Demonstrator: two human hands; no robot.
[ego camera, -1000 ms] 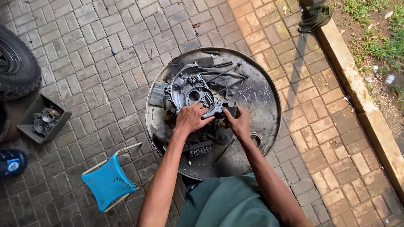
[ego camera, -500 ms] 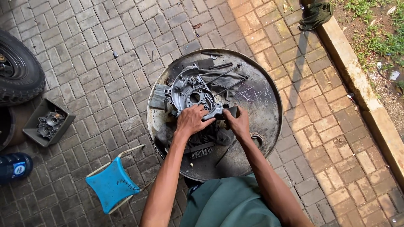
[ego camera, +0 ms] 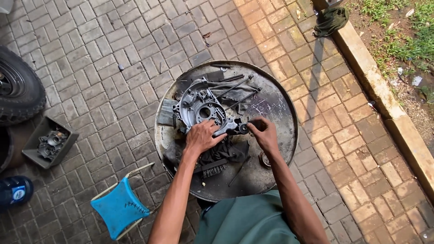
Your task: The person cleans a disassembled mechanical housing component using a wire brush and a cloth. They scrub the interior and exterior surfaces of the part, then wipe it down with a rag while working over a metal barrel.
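You are pinning the grey engine casing (ego camera: 199,108) flat in the round metal tray (ego camera: 282,108) with your left hand (ego camera: 202,137); your right hand (ego camera: 263,133) is pinching its end fitting; be bracing firmly.

Under the left grip (ego camera: 202,137) the engine crankcase (ego camera: 199,107) is dull grey cast metal. Below it lies a matt black cloth (ego camera: 226,151). The round tray (ego camera: 275,106) is scratched, grimy steel; beyond, rough brick paving (ego camera: 113,58).

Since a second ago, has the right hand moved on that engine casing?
No. The right hand still pinches the lower right arm of the grey engine casing, at the same spot above the small round part on the tray.
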